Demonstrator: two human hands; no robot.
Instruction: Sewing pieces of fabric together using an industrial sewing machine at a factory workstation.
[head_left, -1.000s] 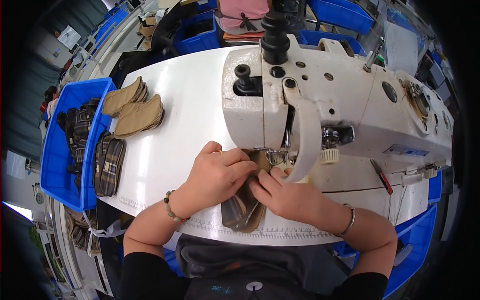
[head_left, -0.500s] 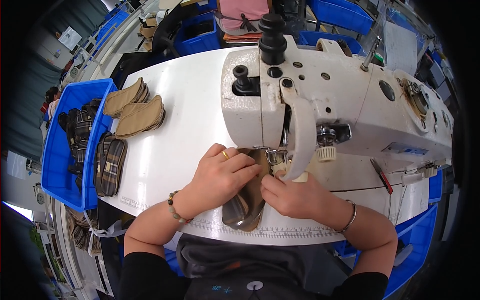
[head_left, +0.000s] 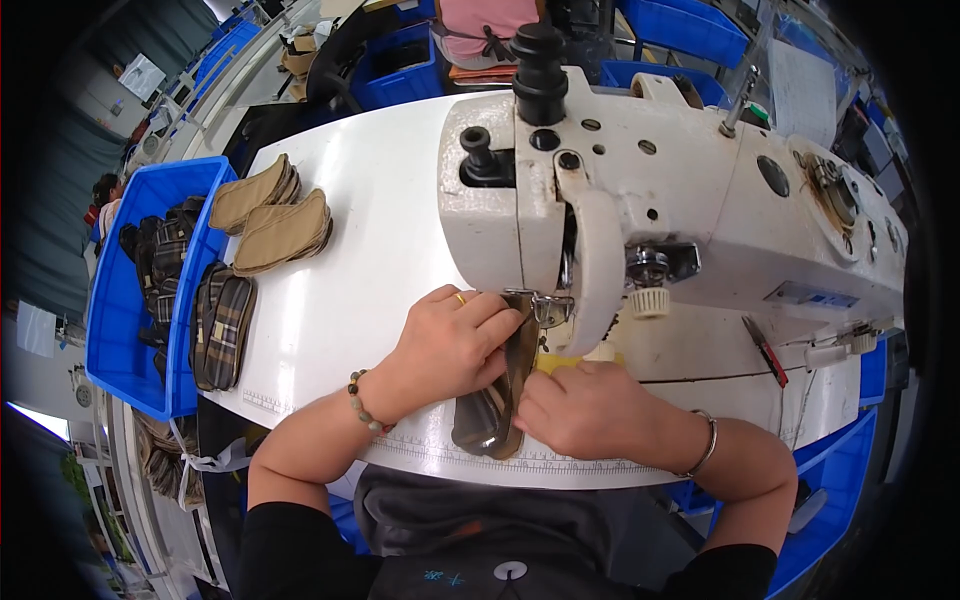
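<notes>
A long rounded fabric piece (head_left: 484,420), brown with dark plaid, lies on the white table in front of the sewing machine (head_left: 650,170). Its far end reaches the metal presser foot (head_left: 550,308). My left hand (head_left: 447,342) rests over its left side, fingers bent and pressed on the cloth near the foot. My right hand (head_left: 588,408) is closed at the near right edge, fingertips pinching the fabric. A yellow patch (head_left: 575,358) shows on the machine bed just beyond the right hand.
Left on the table sit stacks of brown fabric pieces (head_left: 282,236) and plaid pieces (head_left: 222,325). Beside them a blue bin (head_left: 181,385) holds dark plaid pieces. Red-handled snips (head_left: 768,357) lie right of the machine's needle end. A ruler strip (head_left: 560,467) edges the table's front.
My right hand has slid toward me along the fabric's right edge, away from the presser foot, uncovering the yellow patch. The left hand stays near the foot, its fingers slightly shifted.
</notes>
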